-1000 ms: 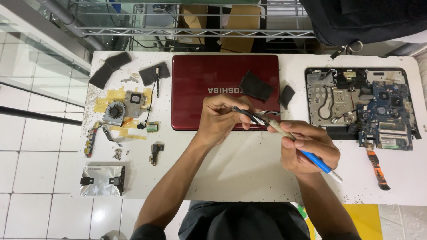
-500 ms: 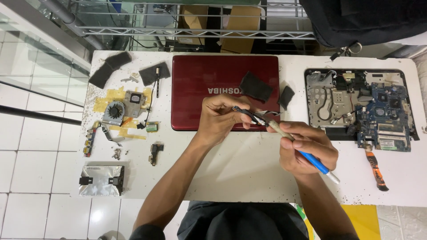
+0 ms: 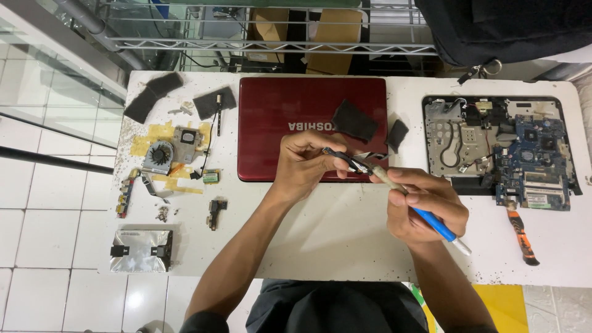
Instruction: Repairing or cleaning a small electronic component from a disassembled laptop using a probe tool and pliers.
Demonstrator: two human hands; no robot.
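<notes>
While raised just above the near edge of the red laptop lid (image 3: 290, 105), left hand (image 3: 305, 163) pinched shut on a small dark cable part (image 3: 342, 159), thumb and fingertips closed around its end. Right hand (image 3: 425, 206) clenched around a blue-handled tool (image 3: 431, 222), pale tip touching the cable part between both hands, blue end sticking out past the heel of the palm toward the near edge of the white worktop (image 3: 320, 240). Both hands close together, almost touching, over the strip of worktop just in front of the lid.

On the lid, two black foam pads: a larger one (image 3: 354, 120) near its right end and a smaller one (image 3: 398, 134) half off the edge. Far right, an opened laptop base (image 3: 499, 151) with blue circuit board exposed, and an orange-handled tool (image 3: 523, 237) lying just below it. Far left, a cooling fan with heatsink (image 3: 166, 151) resting on yellow tape, more black pads (image 3: 151, 95) beyond it, a narrow strip board (image 3: 125, 194) at the worktop edge, a small dark connector piece (image 3: 216, 209) nearer the middle, and a silver drive caddy (image 3: 142, 250) at the near-left corner. White floor tiles (image 3: 49, 203) visible to the left; wire shelving (image 3: 246, 31) behind the worktop.
</notes>
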